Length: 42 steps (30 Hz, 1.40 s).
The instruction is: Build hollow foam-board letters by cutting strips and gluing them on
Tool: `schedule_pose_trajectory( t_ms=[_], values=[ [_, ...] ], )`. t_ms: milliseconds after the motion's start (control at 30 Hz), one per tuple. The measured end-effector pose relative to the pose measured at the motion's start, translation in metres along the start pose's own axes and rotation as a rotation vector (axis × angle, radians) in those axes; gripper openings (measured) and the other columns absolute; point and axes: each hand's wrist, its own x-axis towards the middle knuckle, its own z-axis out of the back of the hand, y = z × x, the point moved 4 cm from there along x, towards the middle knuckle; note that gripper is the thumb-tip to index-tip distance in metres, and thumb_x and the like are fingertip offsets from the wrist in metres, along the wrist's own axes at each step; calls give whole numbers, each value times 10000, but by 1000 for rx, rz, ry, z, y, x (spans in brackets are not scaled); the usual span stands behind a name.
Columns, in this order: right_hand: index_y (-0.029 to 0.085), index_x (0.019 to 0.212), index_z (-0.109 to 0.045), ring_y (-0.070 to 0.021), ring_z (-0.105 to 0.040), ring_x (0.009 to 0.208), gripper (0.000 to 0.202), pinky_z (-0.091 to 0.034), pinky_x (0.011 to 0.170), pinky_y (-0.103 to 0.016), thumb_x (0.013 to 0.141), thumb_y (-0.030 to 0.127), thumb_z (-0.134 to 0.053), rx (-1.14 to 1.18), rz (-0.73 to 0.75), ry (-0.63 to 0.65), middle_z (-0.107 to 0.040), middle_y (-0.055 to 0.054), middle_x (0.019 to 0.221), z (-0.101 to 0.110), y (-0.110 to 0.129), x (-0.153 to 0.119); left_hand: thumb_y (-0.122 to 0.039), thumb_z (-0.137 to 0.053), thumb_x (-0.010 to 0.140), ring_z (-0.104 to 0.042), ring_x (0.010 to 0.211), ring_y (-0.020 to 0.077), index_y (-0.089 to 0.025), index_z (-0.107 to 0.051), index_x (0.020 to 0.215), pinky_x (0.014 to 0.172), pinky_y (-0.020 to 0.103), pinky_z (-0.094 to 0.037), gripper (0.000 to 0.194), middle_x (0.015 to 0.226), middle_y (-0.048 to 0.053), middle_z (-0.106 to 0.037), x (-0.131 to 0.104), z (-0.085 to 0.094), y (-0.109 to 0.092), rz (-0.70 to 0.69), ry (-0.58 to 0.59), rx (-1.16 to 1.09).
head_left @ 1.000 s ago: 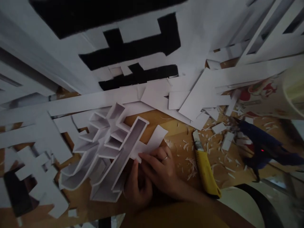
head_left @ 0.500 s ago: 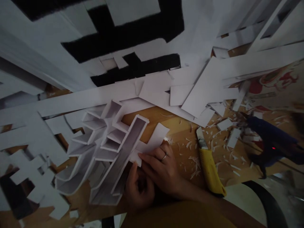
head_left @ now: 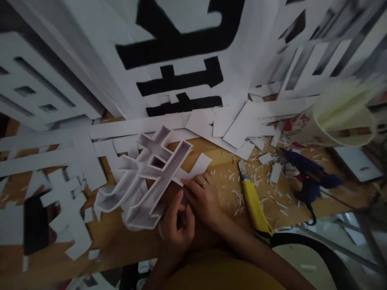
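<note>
A white hollow shape with upright walls (head_left: 157,177) lies on the wooden table. At its lower right side, my right hand (head_left: 202,197), with a ring on one finger, has its fingertips on a small white piece that meets the wall. A bent white strip (head_left: 201,164) lies just beyond those fingers. My left hand (head_left: 178,223) is curled close to the shape, fingertips near my right hand; what its fingers hold, if anything, is too dark to make out. To the right of my right hand rests a yellow utility knife (head_left: 255,205) with its blade showing.
A blue glue gun (head_left: 311,173) with a red light lies at the right, near a paper cup (head_left: 341,125). A dark phone (head_left: 36,223) and white cutouts (head_left: 69,213) are at the left. White sheets and shavings cover much of the table.
The view has shifted, showing more of the cup and the left side. The hollow shape's upper arms appear turned. My left hand's fingers have changed pose; my right hand stays beside the shape.
</note>
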Motion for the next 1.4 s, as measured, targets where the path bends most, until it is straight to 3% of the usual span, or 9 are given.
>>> schedule_pose_trajectory(
  t_ms=[167, 333, 433, 533, 633, 733, 867, 1100, 1400],
  values=[
    [173, 882, -714, -216, -514, 739, 161, -437, 670, -336, 958, 208, -577, -117, 75, -33, -617, -54, 726, -8, -4, 1, -76, -509, 872, -648, 604, 114, -185, -635, 1083, 587, 206, -528, 268, 745, 6, -707, -9, 0, -15, -387, 244, -30],
    [193, 839, -698, -223, -522, 761, 172, -440, 694, -345, 955, 245, -581, -137, 70, -25, -628, -57, 753, -8, -5, 1, -90, -455, 881, -659, 612, 118, -158, -621, 1054, 603, 219, -534, 249, 745, 10, -708, -19, -2, -16, -437, 356, -137],
    [205, 840, -687, -225, -526, 770, 175, -437, 714, -359, 956, 271, -574, -106, 50, -27, -622, -49, 764, -7, -3, 1, -121, -457, 883, -651, 585, 143, -156, -647, 937, 523, 248, -502, 201, 696, 11, -687, -30, -8, -24, -721, 436, -101],
    [217, 785, -655, -214, -524, 759, 204, -430, 719, -360, 954, 289, -567, -117, 33, -40, -609, -33, 750, -6, 0, 1, -160, -543, 841, -622, 508, 168, -186, -642, 756, 406, 275, -403, 133, 587, -1, -638, -42, -20, -27, -989, 608, 9],
    [222, 732, -610, -202, -519, 740, 225, -424, 705, -349, 945, 287, -575, -129, 39, -72, -596, -17, 724, -5, 3, 1, -181, -637, 776, -631, 490, 188, -176, -649, 758, 368, 293, -342, 22, 600, 13, -675, -44, -29, -25, -991, 747, 68],
    [223, 700, -566, -188, -512, 714, 239, -416, 685, -336, 932, 274, -593, -126, 26, -65, -584, -5, 718, -5, 3, 0, -182, -661, 775, -651, 517, 194, -167, -649, 793, 371, 308, -320, 26, 652, 23, -708, -44, -30, -25, -981, 800, 75],
    [226, 686, -533, -181, -505, 692, 261, -398, 650, -324, 930, 286, -606, -142, -27, -43, -555, 7, 707, -5, 0, -1, -200, -664, 792, -640, 484, 199, -177, -647, 799, 358, 303, -281, 29, 578, 10, -674, -45, -27, -24, -984, 782, 73],
    [233, 662, -514, -184, -514, 699, 308, -404, 656, -328, 935, 333, -613, -220, -44, -33, -562, 5, 708, -3, 3, -1, -124, -557, 853, -637, 491, 199, -182, -643, 729, 388, 304, -342, 162, 566, 34, -677, -46, -27, -24, -974, 680, 28],
    [211, 775, -609, -180, -531, 703, 192, -414, 652, -323, 921, 332, -635, -224, -15, -83, -592, -6, 749, 2, 6, -1, -146, -661, 799, -660, 507, 191, -172, -680, 759, 389, 285, -342, 51, 578, 37, -704, -41, -22, -28, -961, 731, 36]
  ],
)
